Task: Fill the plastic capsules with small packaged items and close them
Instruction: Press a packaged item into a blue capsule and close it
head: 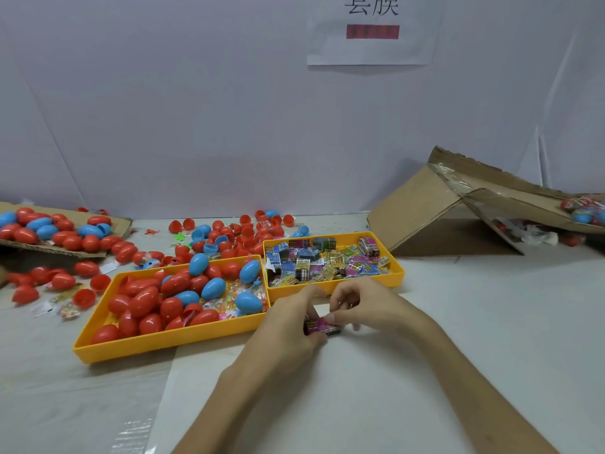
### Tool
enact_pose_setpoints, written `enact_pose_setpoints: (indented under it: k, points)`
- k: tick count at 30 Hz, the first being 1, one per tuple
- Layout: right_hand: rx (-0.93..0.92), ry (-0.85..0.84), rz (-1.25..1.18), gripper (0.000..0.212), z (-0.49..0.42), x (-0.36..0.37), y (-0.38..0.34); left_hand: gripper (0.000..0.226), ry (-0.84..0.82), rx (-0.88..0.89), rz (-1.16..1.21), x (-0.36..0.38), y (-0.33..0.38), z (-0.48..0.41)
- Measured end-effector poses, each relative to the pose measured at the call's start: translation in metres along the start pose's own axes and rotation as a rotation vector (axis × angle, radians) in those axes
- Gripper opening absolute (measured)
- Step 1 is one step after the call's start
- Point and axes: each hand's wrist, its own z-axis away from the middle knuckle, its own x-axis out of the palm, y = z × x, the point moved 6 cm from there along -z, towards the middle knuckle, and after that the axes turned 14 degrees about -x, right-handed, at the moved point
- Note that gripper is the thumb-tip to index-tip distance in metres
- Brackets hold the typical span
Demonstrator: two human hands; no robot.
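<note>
Both hands meet over a white sheet of paper [360, 388] that lies on the pale table [507, 306], just in front of two yellow trays; between them they hold one small pink and black packaged item [322, 326]. The left hand [293, 326] has its fingers curled round the left end of this packet; the right hand [366, 309] pinches its upper edge with bent fingertips, the other fingers are loosely curled above.

The large yellow plastic tray [163, 343] stands to the left of the hands; it is filled with red and blue egg-shaped plastic capsules [144, 303], most of them closed, and some small transparent bags lie among them. The smaller yellow plastic tray [397, 273] touches its right far corner; it holds a heap of small colourful packets [327, 260].

Behind the trays many loose red and blue capsules and open halves [229, 239] are spread on the table; more of them lie on a flat piece of brown cardboard [121, 229] at the far left. At the right a torn brown cardboard box [419, 208] lies on its side, with some capsules inside; on the wall hangs a white paper sign [371, 44].
</note>
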Motion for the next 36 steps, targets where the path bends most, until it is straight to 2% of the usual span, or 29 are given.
enact_pose_setpoints:
  k: [9,16,31,33,36]
  points:
    - [-0.013,-0.004,-0.084,0.017,0.001,-0.003,-0.001,0.056,-0.003,0.012,0.017,0.002,-0.003,-0.001]
    - [0.007,0.028,-0.03,0.015,0.002,-0.011,0.001,0.058,0.007,-0.001,0.025,0.003,-0.004,-0.003]
    - [-0.096,0.109,0.039,0.025,0.002,-0.021,-0.002,0.058,0.017,-0.023,-0.003,0.004,-0.001,0.0]
    - [-0.112,0.162,0.116,0.027,0.001,-0.025,-0.001,0.059,0.01,-0.031,-0.002,0.004,-0.001,0.0]
    - [-0.122,0.335,0.176,0.026,0.007,-0.045,0.001,0.061,-0.011,-0.045,-0.007,0.002,-0.002,0.001]
